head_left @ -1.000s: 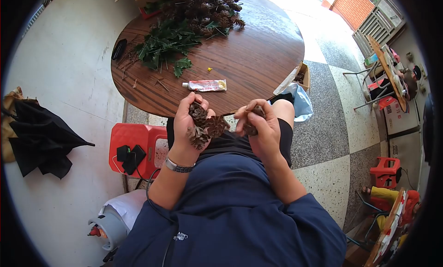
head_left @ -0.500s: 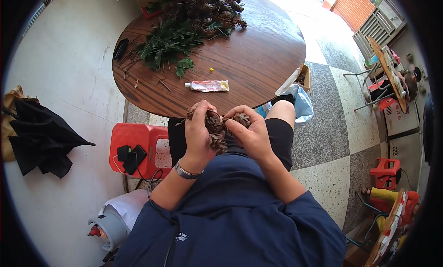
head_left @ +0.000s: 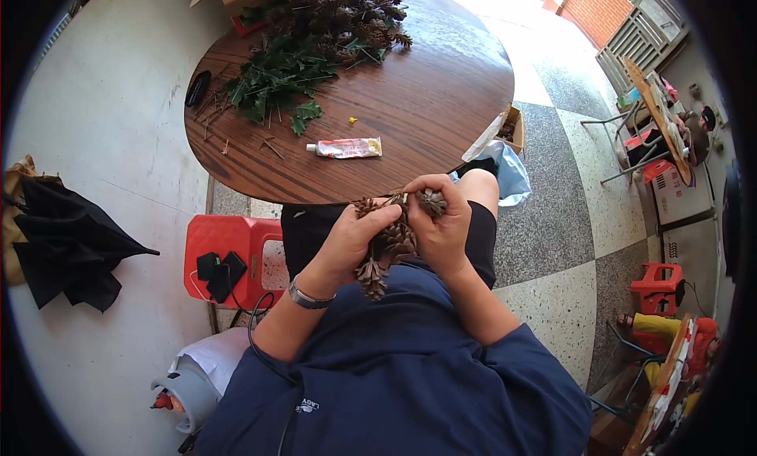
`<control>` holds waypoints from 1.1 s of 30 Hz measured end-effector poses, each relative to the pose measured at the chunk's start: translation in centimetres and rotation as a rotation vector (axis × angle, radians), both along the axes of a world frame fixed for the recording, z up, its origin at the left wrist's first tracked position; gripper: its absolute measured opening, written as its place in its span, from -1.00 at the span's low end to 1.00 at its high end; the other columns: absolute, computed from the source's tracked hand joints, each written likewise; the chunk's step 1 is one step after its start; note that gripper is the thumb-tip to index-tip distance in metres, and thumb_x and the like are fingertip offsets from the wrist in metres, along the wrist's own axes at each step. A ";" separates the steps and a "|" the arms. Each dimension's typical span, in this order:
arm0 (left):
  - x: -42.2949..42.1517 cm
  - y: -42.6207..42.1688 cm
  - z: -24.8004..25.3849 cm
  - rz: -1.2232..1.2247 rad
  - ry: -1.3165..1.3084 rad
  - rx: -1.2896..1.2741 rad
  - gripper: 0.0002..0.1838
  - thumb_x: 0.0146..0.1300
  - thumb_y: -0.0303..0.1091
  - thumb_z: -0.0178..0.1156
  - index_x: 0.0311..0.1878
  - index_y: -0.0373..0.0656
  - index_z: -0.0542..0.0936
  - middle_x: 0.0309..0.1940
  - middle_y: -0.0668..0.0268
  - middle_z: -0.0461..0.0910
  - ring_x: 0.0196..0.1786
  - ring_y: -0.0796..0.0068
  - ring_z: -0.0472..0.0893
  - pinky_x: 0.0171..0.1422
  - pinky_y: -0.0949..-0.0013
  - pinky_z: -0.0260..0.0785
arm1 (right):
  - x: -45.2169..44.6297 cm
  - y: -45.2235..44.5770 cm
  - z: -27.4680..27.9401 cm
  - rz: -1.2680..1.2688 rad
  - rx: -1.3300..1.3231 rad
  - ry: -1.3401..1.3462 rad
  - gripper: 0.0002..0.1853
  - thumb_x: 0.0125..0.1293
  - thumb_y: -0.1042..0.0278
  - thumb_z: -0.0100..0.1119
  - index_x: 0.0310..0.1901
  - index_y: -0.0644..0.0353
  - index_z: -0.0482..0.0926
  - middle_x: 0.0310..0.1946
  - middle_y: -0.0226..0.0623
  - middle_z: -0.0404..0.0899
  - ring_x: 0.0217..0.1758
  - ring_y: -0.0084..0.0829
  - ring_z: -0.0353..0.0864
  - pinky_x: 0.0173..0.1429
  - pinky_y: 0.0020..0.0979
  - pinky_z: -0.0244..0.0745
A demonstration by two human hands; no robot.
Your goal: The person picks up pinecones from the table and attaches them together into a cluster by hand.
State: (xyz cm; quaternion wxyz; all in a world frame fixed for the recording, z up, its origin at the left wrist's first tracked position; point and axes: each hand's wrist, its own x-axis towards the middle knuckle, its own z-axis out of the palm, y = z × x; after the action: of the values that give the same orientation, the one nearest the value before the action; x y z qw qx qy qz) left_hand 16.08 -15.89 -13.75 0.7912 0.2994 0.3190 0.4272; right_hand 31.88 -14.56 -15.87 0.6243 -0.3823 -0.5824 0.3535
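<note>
Over my lap, close to the table's near edge, my left hand (head_left: 355, 234) is closed around a small bunch of brown pine cones (head_left: 392, 241), its thumb lying across them. One cone hangs low below the fingers. My right hand (head_left: 440, 219) is closed on a single pine cone (head_left: 431, 202), its fingertips meeting the top of the bunch. The stems between the two hands are mostly hidden. Ahead of the hands, a white and red tube (head_left: 347, 148) lies on the round wooden table (head_left: 426, 101), with a small yellow cap-like piece (head_left: 352, 120) beyond it.
Green leaf sprigs (head_left: 276, 78) and a heap of pine cones (head_left: 339, 18) cover the table's far left. A cardboard box (head_left: 512, 129) and pale blue bag (head_left: 511, 172) stand by my right knee. A red stool (head_left: 229, 251) with black devices is at left, near a black umbrella (head_left: 71, 239).
The bunch has turned and tilted, so more cones show below my left hand. My right hand has curled inward with its cone. The view has shifted slightly.
</note>
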 end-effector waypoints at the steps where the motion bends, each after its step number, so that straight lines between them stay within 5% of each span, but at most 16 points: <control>1: 0.0 0.0 0.2 -0.022 0.048 0.025 -0.82 0.44 -0.33 0.21 -0.05 -0.25 0.61 -0.36 0.34 0.67 -0.51 0.61 0.62 -0.48 0.51 0.50 | -0.1 0.0 0.0 -0.007 0.012 -0.008 -0.89 0.34 0.65 0.23 -0.14 0.28 0.60 -0.43 -0.46 0.57 -0.39 -0.73 0.49 -0.30 -0.59 0.41; 10: -1.0 0.4 -0.6 -0.122 0.144 0.057 -0.83 0.37 -0.37 0.24 -0.04 -0.21 0.63 -0.33 0.39 0.66 -0.47 0.70 0.59 -0.49 0.56 0.43 | 1.0 0.2 0.2 0.336 -0.207 0.026 -0.80 0.39 0.36 0.28 -0.05 0.28 0.61 -0.38 -0.33 0.66 -0.34 -0.58 0.62 -0.23 -0.48 0.51; 13: -0.8 0.5 -1.3 -0.093 0.226 0.081 -0.81 0.37 -0.36 0.24 -0.03 -0.22 0.64 -0.32 0.43 0.66 -0.41 0.74 0.58 -0.44 0.56 0.42 | 1.6 0.1 1.9 0.293 -0.053 -0.358 -0.72 0.35 0.28 0.35 -0.03 0.27 0.61 -0.39 -0.16 0.70 -0.35 -0.30 0.74 -0.23 -0.36 0.58; 14: -1.0 0.6 -1.4 -0.099 0.256 0.091 -0.80 0.37 -0.36 0.24 -0.02 -0.22 0.65 -0.31 0.44 0.66 -0.39 0.74 0.57 -0.40 0.55 0.43 | 1.5 0.2 1.9 0.242 -0.002 -0.441 -0.68 0.31 0.20 0.42 -0.09 0.27 0.60 -0.43 -0.03 0.69 -0.33 -0.04 0.75 -0.25 -0.22 0.59; 17: -1.0 0.8 -1.5 -0.094 0.263 0.123 -0.81 0.39 -0.34 0.24 -0.04 -0.23 0.65 -0.29 0.45 0.66 -0.35 0.73 0.58 -0.30 0.53 0.46 | 1.7 0.3 1.3 0.243 -0.049 -0.552 -0.65 0.30 0.14 0.44 -0.18 0.26 0.57 -0.48 -0.03 0.67 -0.36 0.00 0.73 -0.28 -0.19 0.57; 23: -2.1 1.1 -1.7 -0.222 0.315 0.140 -0.84 0.37 -0.33 0.28 -0.17 -0.25 0.67 -0.37 0.36 0.68 -0.34 0.63 0.63 -0.21 0.48 0.47 | 2.4 0.5 0.6 0.255 -0.141 -0.684 -0.76 0.42 0.26 0.32 -0.19 0.29 0.56 -0.54 -0.19 0.67 -0.51 -0.33 0.69 -0.40 -0.36 0.48; 27: -2.3 0.3 -0.8 -0.312 0.140 0.114 -0.89 0.30 -0.43 0.26 -0.30 -0.29 0.61 -0.46 0.18 0.66 -0.44 0.46 0.63 -0.38 0.43 0.45 | 3.4 0.6 0.9 0.739 -0.462 -0.104 -0.73 0.48 0.24 0.22 -0.31 0.25 0.48 -0.62 -0.32 0.51 -0.67 -0.47 0.42 -0.55 -0.35 0.30; 29: -1.7 -0.7 -0.7 -0.288 -0.074 0.122 -0.81 0.21 -0.42 0.28 -0.44 -0.34 0.57 -0.56 0.11 0.60 -0.54 0.35 0.57 -0.48 0.37 0.39 | 3.4 0.2 0.9 1.035 -0.705 0.392 -0.75 0.53 0.28 0.16 -0.32 0.23 0.48 -0.66 -0.48 0.39 -0.69 -0.66 0.25 -0.62 -0.46 0.14; 30: -1.5 -1.0 -1.0 -0.287 -0.186 0.152 -0.80 0.19 -0.42 0.28 -0.47 -0.35 0.56 -0.58 0.10 0.58 -0.57 0.33 0.54 -0.51 0.36 0.37 | 3.0 -0.4 1.1 1.049 -0.685 0.495 -0.75 0.56 0.29 0.10 -0.33 0.17 0.46 -0.67 -0.60 0.24 -0.72 -0.73 0.09 -0.65 -0.57 -0.06; 33: -1.3 -1.1 -0.9 -0.295 -0.331 0.237 -0.73 0.13 -0.38 0.30 -0.57 -0.38 0.55 -0.66 0.11 0.51 -0.68 0.34 0.45 -0.63 0.34 0.26 | 2.6 -0.6 1.4 1.123 -0.716 0.620 -0.74 0.56 0.29 0.07 -0.35 0.15 0.41 -0.69 -0.58 0.22 -0.75 -0.71 0.08 -0.67 -0.55 -0.03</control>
State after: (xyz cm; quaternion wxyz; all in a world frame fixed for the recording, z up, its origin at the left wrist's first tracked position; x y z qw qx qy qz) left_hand 14.79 -17.01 -14.68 0.8457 0.3594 0.0855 0.3850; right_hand 34.50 -15.11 -14.43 0.3220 -0.0892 -0.3361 0.8806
